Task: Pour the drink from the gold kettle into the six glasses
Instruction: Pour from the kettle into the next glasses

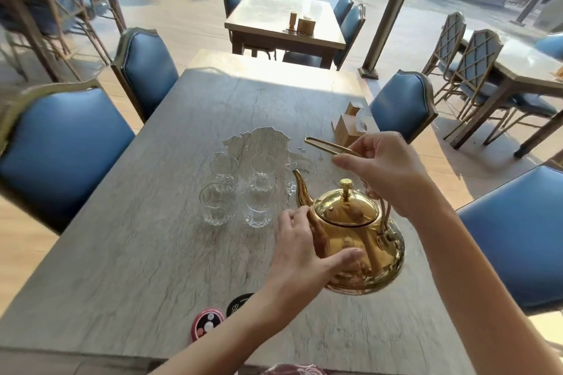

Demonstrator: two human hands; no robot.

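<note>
Bright daylight comes from beyond the hands (350,207); the worktop's (152,253) far end glares, edges bend and blur.

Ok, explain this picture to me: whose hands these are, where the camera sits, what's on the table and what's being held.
No machine here: a person works with bare hands, and the one camera sits on their head, looking forward and down. On the grey table stands a cluster of clear glasses, a wooden holder farther right, and two round discs at the near edge. The right hand grips the thin handle of the gold kettle; the left hand holds its body by the spout. Nothing is being poured yet.
</note>
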